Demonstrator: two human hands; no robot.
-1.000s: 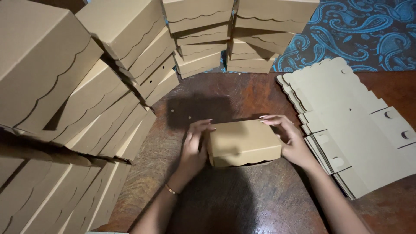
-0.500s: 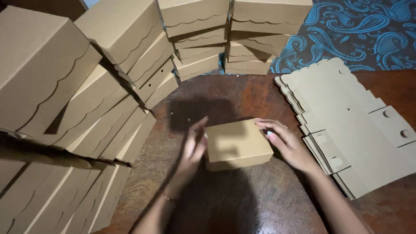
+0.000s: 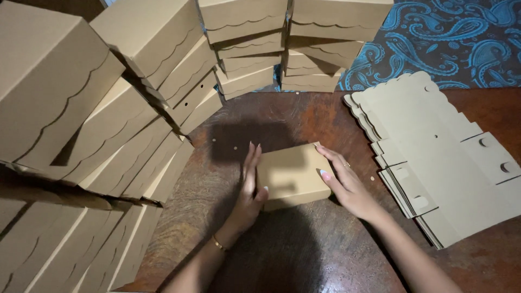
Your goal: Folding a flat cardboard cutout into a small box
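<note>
Keep your left hand (image 3: 248, 190) and right hand (image 3: 347, 184) pressed flat on opposite sides of the closed box (image 3: 293, 174) between them on the table (image 3: 282, 255), grip even, pressing its walls square.

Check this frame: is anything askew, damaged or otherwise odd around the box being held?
Nothing looks damaged. The left hand and right hand press the sides of a closed cardboard box sitting flat on the wooden table. The stacks of finished boxes at left lean over, fanned rather than upright. Small paper dots dot the tabletop.
</note>
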